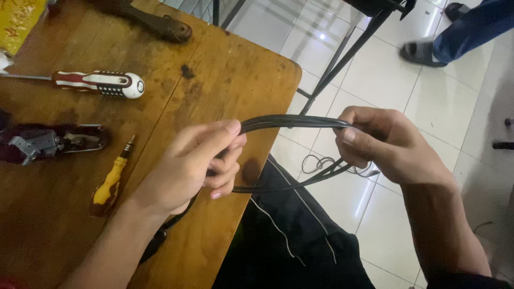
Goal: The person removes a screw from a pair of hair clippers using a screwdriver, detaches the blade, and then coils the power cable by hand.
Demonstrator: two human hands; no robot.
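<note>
Both of my hands hold a black cable (292, 122) that is folded into a long loop. My left hand (198, 166) grips one end of the loop above the edge of the wooden table (225, 80). My right hand (385, 142) grips the other end out over the tiled floor. The cable's upper strand runs taut between the hands and the lower strand sags beneath it. More of the cable trails down under my left wrist along the table edge.
On the table lie a red-and-white screwdriver (99, 83), a small yellow-handled screwdriver (111, 181) and a dark crimping tool (48, 142). A thin wire (316, 163) lies on the white tiles. Black metal legs (348, 53) and another person's foot (423, 52) are beyond.
</note>
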